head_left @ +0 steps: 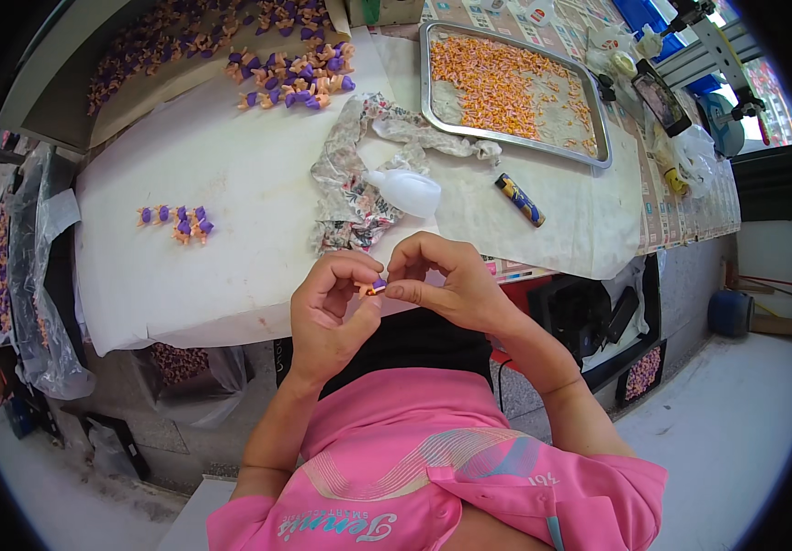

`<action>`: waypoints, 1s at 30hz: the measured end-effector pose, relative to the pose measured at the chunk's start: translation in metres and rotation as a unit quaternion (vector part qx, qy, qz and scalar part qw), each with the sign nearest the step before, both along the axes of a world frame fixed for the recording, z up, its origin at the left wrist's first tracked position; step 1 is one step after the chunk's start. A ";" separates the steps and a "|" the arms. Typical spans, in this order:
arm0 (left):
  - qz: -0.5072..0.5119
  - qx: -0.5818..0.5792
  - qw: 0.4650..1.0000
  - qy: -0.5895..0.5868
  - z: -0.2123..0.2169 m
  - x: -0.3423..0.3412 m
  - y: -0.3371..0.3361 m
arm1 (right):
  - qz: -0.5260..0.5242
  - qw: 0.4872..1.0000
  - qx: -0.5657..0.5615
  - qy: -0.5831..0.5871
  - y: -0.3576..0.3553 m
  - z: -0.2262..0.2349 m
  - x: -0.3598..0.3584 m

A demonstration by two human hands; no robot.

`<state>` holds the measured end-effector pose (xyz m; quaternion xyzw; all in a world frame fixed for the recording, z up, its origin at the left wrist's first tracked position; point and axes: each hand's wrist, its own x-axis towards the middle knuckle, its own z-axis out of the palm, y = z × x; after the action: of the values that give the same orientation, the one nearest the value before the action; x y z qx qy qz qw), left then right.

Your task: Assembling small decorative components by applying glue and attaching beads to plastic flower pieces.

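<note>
Two hands, the left hand (pixel 327 317) and right hand (pixel 442 275), are being closed in pinches on one small orange-and-purple piece (pixel 375 287) at the surface (pixel 231 184) edge; apparently mid-assembly, steady pressing is probably being called for. Finished pieces (pixel 175 223) are lying at ten o'clock.

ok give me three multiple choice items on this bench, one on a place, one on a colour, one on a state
1. Where is the metal tray?
A. far right of the table
B. on the floor
C. on the person's lap

2. What colour is the tray's loose fill?
A. green
B. orange
C. black

3. How do the left hand and right hand hold the small orange and purple piece?
A. flat on the table
B. pinched between both hands' fingers
C. not touched

A: it lies beyond the white bottle, to the right.
B: orange bits.
B: fingertips meet on it.
</note>
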<state>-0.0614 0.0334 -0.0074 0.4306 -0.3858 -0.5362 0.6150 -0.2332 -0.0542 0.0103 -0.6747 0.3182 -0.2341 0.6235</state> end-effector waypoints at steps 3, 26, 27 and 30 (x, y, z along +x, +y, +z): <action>0.000 -0.003 1.000 -0.006 0.004 0.001 -0.001 | 0.003 1.000 -0.014 0.012 0.002 0.004 0.003; 0.255 -0.081 0.690 -0.672 0.030 0.101 -0.047 | -0.196 0.903 -0.373 0.088 -0.065 0.023 -0.017; 0.255 -0.084 0.689 -0.673 0.034 0.099 -0.052 | -0.185 0.897 -0.386 0.104 -0.067 0.022 -0.016; 0.241 -0.111 0.695 -0.668 0.044 0.104 -0.076 | -0.161 0.901 -0.377 0.142 -0.069 0.022 -0.012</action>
<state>0.0425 -0.0430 0.0369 0.6822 -0.6350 0.1062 0.3465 -0.2452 -0.1229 0.0323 -0.8252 0.3953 -0.3354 0.2242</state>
